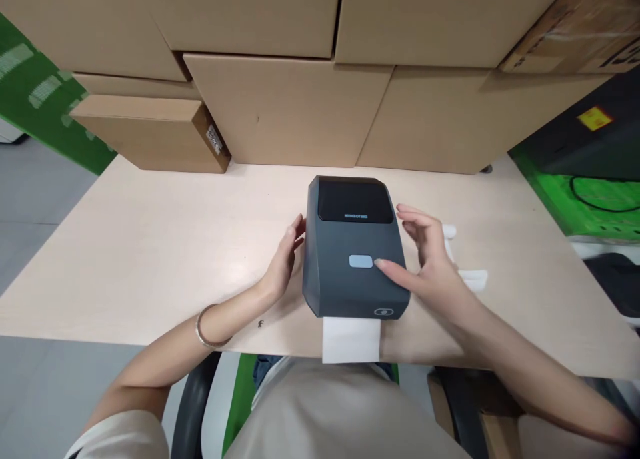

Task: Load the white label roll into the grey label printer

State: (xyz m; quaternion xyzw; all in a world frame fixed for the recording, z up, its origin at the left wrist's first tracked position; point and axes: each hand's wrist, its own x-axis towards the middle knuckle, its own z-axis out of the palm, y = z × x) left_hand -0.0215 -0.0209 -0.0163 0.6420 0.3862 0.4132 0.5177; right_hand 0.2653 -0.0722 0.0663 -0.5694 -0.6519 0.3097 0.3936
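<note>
A dark grey label printer [350, 279] stands near the table's front edge, its lid closed, with a light blue button [361, 261] on top. White paper [351, 340] sticks out of its front, over the table edge. My left hand [287, 255] lies along the printer's left side, its fingertips partly hidden behind the casing and nothing visible in it. My right hand [430, 262] is at the right side, fingers apart, with the thumb tip on the top just right of the button. It holds nothing.
White pieces [474, 279] lie right of my right hand. Large cardboard boxes [295, 112] line the table's back edge, with a flatter box [150, 132] at the back left. A small dark bit [261, 323] lies near the front edge. A chair armrest [195, 405] is below.
</note>
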